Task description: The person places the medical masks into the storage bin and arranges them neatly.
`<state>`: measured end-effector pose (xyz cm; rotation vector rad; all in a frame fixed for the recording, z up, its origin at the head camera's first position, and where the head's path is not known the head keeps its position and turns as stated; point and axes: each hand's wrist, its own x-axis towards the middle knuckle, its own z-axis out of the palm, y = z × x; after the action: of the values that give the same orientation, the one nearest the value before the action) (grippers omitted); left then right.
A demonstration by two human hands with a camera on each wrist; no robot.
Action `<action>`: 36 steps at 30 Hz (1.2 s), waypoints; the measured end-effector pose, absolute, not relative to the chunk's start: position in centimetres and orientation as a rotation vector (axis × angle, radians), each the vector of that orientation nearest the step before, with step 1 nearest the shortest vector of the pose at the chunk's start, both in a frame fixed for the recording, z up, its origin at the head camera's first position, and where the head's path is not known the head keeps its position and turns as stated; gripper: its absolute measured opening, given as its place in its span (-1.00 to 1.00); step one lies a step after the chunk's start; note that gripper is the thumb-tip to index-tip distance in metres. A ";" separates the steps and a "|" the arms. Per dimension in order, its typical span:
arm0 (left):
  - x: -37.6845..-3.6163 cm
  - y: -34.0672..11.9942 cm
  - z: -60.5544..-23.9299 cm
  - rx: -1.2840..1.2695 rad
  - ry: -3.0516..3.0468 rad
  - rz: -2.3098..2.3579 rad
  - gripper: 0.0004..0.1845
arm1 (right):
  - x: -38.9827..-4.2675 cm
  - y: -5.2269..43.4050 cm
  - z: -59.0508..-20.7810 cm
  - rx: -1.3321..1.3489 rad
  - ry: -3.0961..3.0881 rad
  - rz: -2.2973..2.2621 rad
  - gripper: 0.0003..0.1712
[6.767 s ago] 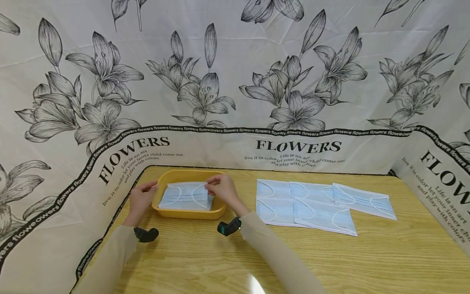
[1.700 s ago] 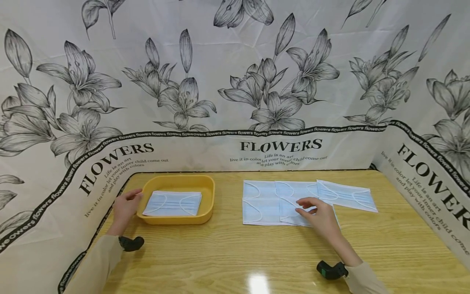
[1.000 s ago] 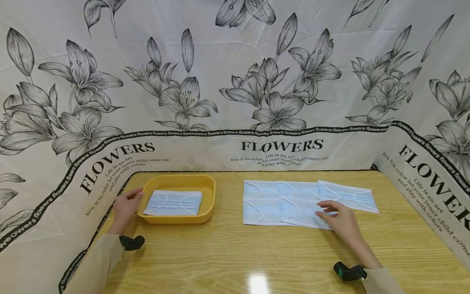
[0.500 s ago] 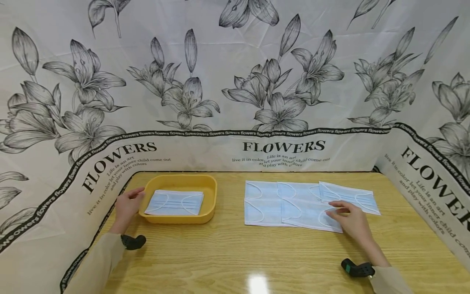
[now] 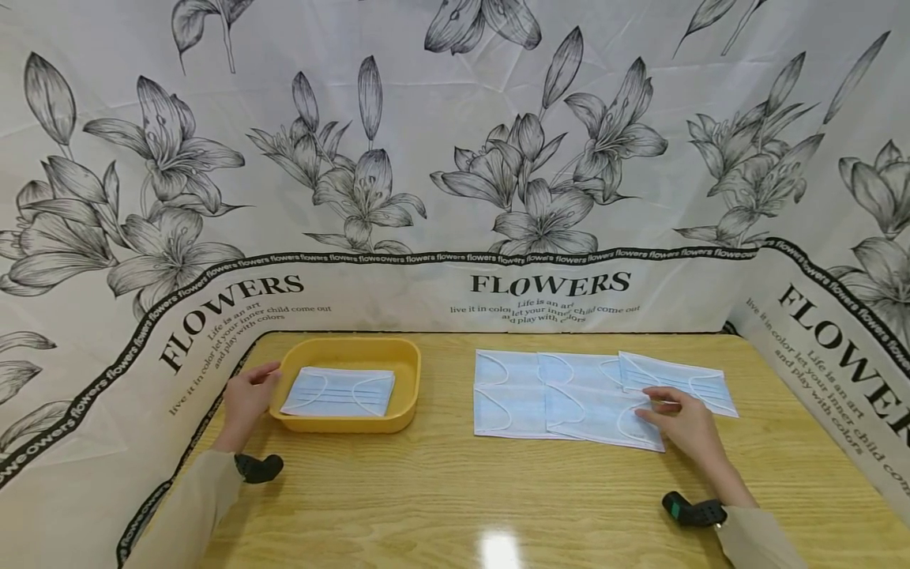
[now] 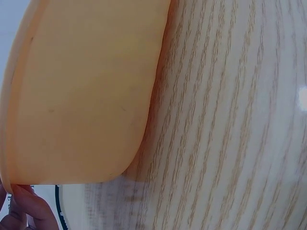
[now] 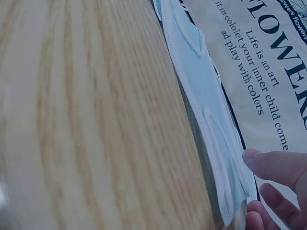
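The left hand (image 5: 246, 400) pinched the yellow tray (image 5: 347, 424) by the worktop's (image 5: 426, 498) left edge; the right hand (image 5: 688, 427), narrowly parted, perhaps touched a mask (image 5: 603, 419), seemingly light, limp, best edge-held.

Yellow plastic tray (image 5: 348, 425): upright, rim pinched by left hand (image 5: 245, 401)
White-looped pale-blue pleated masks (image 5: 338, 393): stacked flat inside, toward the left
Five matching loose masks (image 5: 603, 409): flat, overlapping; right hand (image 5: 684, 424) at the front-right one's end

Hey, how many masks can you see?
6 visible: back left mask, back middle mask, back right mask, front left mask and front right mask on the table; one mask in the bin. More may be hidden underneath.
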<state>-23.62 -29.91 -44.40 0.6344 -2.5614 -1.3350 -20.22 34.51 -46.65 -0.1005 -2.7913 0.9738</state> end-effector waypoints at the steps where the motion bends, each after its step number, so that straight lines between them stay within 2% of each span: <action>1: -23.6 -29.9 -44.4 0.635 -2.560 -1.333 -0.60 | -20.3 34.6 -46.7 -0.105 -2.789 0.973 -0.49; 21: -23.8 -29.9 -44.4 0.624 -2.555 -1.326 -0.61 | -21.3 35.4 -47.5 -0.160 -2.880 0.990 -0.31; 36: -23.5 -29.7 -44.2 0.625 -2.547 -1.328 -0.62 | -21.3 35.5 -47.6 -0.160 -2.882 1.005 -0.39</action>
<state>-23.50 -29.69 -44.24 0.6248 -2.5469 -1.3282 -21.34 35.47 -47.64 -0.1604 -2.8818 1.0046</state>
